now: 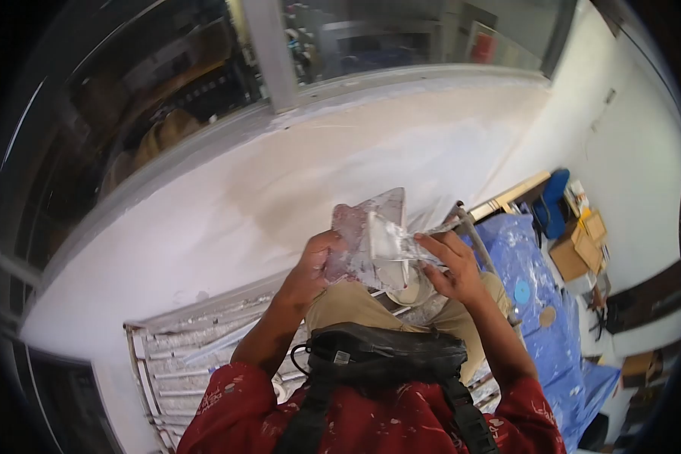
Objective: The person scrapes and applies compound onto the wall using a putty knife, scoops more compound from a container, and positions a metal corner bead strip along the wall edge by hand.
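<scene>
My left hand is closed around the near left edge of a flat, reddish-grey plastering plate smeared with dried filler. White putty lies on the middle of the plate. From the right, my right hand grips a filler-coated scraper, its fingers bent over it. The scraper's blade meets the putty, and its exact outline is hard to make out. Both tools are held in front of my knees, before the wall.
A white wall with a damp-looking beige patch stands ahead, under a window frame. Below me is a splattered slatted metal platform. To the right are blue sheeting, a cardboard box and a blue chair.
</scene>
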Action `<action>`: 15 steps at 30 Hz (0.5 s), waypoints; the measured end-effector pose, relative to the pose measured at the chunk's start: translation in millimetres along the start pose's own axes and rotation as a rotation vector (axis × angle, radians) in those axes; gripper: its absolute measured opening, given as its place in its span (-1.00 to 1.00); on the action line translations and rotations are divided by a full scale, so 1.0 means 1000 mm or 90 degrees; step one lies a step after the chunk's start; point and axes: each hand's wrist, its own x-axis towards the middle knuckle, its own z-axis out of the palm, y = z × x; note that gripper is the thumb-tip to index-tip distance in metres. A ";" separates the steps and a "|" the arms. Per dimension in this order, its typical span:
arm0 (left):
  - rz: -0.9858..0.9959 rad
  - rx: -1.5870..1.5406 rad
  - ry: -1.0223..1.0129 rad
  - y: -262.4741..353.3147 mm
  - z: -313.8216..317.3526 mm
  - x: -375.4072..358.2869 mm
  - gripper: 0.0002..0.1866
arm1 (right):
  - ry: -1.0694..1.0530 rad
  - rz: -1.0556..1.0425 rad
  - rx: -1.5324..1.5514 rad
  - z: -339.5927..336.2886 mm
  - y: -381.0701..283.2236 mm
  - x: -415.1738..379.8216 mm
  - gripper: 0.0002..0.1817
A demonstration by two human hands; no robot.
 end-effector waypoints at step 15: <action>-0.179 -0.158 0.049 -0.018 -0.002 -0.015 -0.73 | -0.196 0.149 0.010 -0.039 -0.010 -0.005 -0.44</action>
